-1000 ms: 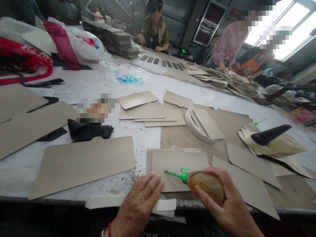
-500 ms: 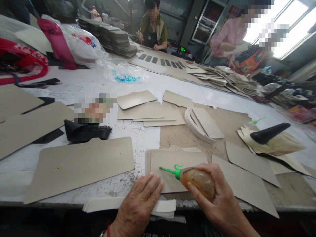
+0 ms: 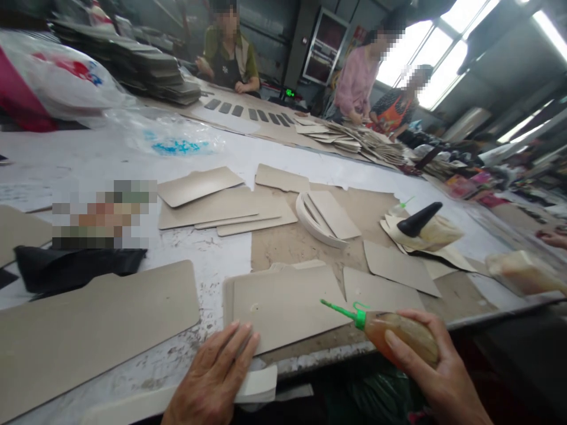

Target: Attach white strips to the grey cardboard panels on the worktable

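Note:
My right hand [image 3: 436, 348] is wrapped round a squeeze glue bottle [image 3: 398, 333] with amber contents and a green nozzle, whose tip points left over a beige panel [image 3: 287, 304]. This panel tops a small stack at the table's front edge. A small wet-looking spot [image 3: 254, 307] shows on its left part. My left hand [image 3: 217, 366] lies flat with fingers stretched out, the fingertips on the panel's lower left corner. Pale strips [image 3: 261, 383] stick out from under that hand. Left of it lies a larger beige panel [image 3: 110, 319].
Further beige panels [image 3: 212, 206] and a curved pale strip bundle [image 3: 314, 224] lie behind the stack. A black-handled tool [image 3: 419, 219] rests at the right, black material [image 3: 75, 265] at the left. Co-workers, one in a pink top [image 3: 352, 82], are across the table.
The view has swung to the right. My right hand has drawn the glue bottle rightwards across the panel, and a spot now shows on its left part. My left hand stays at the panel's corner.

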Demonstrator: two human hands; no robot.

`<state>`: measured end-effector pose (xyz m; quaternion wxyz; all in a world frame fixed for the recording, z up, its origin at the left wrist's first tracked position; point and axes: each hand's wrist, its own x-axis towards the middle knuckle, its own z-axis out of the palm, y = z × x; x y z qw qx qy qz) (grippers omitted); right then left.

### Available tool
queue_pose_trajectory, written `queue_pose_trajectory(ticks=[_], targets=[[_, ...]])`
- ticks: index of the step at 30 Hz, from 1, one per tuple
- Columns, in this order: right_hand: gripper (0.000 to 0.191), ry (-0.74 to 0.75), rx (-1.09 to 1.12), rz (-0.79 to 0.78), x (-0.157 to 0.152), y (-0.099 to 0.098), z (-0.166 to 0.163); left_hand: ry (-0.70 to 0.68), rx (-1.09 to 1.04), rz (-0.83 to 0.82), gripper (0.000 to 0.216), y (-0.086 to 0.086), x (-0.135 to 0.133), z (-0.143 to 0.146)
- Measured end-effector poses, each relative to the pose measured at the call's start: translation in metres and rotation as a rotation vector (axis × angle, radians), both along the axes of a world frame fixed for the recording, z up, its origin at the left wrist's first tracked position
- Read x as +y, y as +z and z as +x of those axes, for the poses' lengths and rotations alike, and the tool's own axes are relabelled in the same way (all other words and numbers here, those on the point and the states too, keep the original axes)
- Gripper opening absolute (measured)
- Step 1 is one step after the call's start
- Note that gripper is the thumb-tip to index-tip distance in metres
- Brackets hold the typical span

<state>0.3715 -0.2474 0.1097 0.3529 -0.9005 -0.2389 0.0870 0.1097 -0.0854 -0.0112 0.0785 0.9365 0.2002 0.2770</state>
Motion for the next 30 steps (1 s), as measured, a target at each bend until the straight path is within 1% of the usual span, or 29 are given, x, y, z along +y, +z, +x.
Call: queue_pose_trajectory(ticks=[3, 6, 15, 21, 25, 30], targets=[[0.043, -0.010, -0.067, -0.017, 0.000, -0.001, 0.004, -0.019, 0.032, 0.032, 0.071, 0.004, 0.002, -0.001], [0.040, 0.035, -0.109, -0.006, 0.004, -0.004, 0.007, -0.031, 0.065, 0.035, 0.076, 0.006, 0.004, -0.002], [0.038, 0.168, -0.215, -0.076, -0.006, -0.017, 0.027, -0.066, 0.068, 0.056, 0.082, 0.003, 0.006, -0.003], [0.036, 0.194, -0.289, -0.037, 0.005, -0.018, 0.030, -0.081, 0.070, 0.035, 0.083, 0.002, 0.007, -0.003], [0.034, 0.241, -0.279, -0.050, 0.012, -0.016, 0.024, -0.081, 0.075, 0.048, 0.082, 0.002, 0.008, -0.004], [0.032, 0.277, -0.251, -0.080, 0.005, -0.013, 0.023, -0.079, 0.069, 0.046, 0.080, 0.003, 0.007, -0.004]])
